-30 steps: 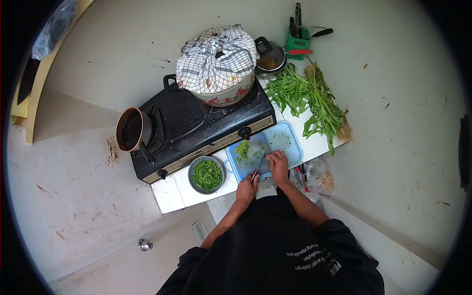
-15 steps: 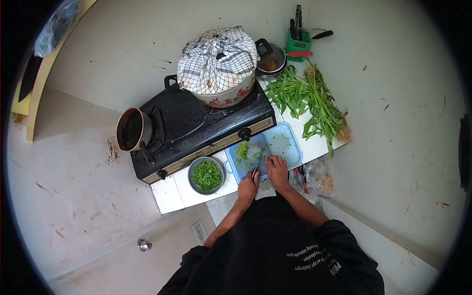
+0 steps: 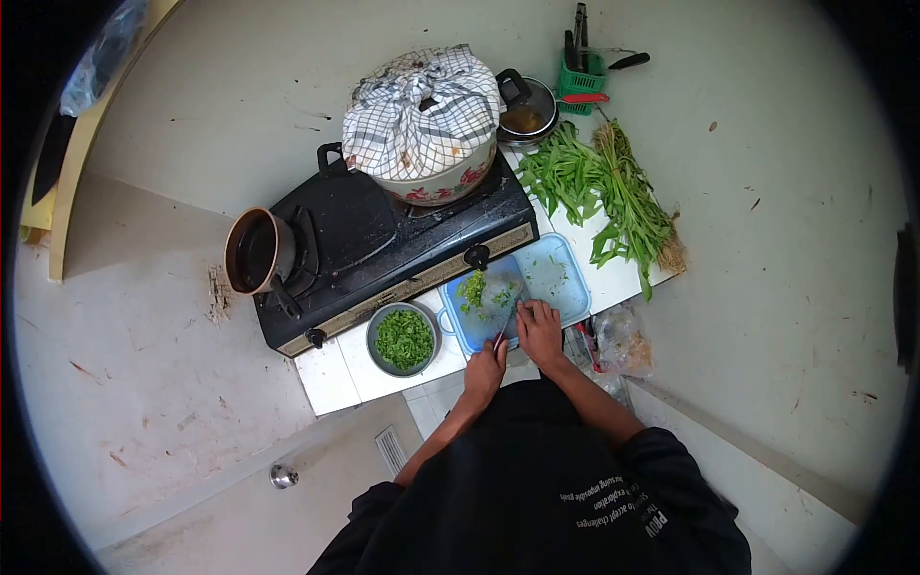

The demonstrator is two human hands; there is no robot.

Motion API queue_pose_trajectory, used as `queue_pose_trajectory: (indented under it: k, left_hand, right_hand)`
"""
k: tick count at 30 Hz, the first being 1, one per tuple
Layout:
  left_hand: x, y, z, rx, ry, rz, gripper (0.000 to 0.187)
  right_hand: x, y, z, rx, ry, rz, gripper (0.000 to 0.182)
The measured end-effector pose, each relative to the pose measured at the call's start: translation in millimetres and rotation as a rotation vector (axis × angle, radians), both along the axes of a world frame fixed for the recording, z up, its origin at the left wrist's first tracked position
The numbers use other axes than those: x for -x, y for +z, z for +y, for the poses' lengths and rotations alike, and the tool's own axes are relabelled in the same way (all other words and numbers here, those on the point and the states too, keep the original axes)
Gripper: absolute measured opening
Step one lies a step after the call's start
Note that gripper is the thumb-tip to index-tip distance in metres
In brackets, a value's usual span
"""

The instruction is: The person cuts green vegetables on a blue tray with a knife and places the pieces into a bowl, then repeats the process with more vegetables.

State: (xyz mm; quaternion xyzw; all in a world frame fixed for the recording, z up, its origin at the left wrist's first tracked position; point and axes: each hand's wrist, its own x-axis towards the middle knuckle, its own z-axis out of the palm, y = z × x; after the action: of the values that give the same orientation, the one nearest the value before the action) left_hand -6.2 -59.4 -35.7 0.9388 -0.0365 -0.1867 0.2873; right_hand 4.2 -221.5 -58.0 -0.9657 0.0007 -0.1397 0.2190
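My left hand (image 3: pixel 485 370) is closed around the handle of a knife (image 3: pixel 506 324), whose blade points up and away over the blue cutting board (image 3: pixel 454 321). My right hand (image 3: pixel 540 332) rests on the board just right of the blade, fingers bent and close together; what lies under them is hidden. Beyond the blade, a small heap of chopped greens (image 3: pixel 471 288) sits on the board, with loose bits scattered around it. A light blue tray (image 3: pixel 581 299) with green scraps adjoins on the right. To the left stands a grey bowl (image 3: pixel 372 356) of chopped greens.
Behind the board is a black gas stove (image 3: pixel 355 216) with a cloth-wrapped pot (image 3: pixel 431 187) and a small saucepan (image 3: pixel 278 251). Leafy greens with roots (image 3: pixel 628 206) lie at the right. A green utensil basket (image 3: pixel 580 91) and a lidded pan (image 3: pixel 527 117) stand farther back.
The view has shifted slightly. Both hands keep nearly the same place, with the knife still in my left hand; the green bits near the blade lie a little differently.
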Motion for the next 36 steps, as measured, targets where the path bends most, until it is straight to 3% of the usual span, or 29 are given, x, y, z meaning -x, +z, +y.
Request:
queue_pose_trajectory:
  k: [7,12,22,36]
  left_hand:
    - [-3.6,1.8,-9.5,-0.062,0.032,-0.029,0.045]
    - [-9.2,0.0,0.0,0.03,0.062,-0.021,0.046]
    - [1.1,4.8,-6.3,0.016,0.026,0.061,0.048]
    - [-1.4,-6.0,-12.9,-0.068,0.014,-0.066,0.044]
  right_hand:
    - [7.3,-1.5,0.4,-0.051,-0.018,0.01,0.04]
    - [13.8,-6.6,3.7,-0.055,-0.027,0.052,0.045]
    - [14.7,-6.3,4.2,-0.052,-0.033,0.071,0.045]
    - [14.9,-11.5,4.7,-0.057,-0.026,0.067,0.046]
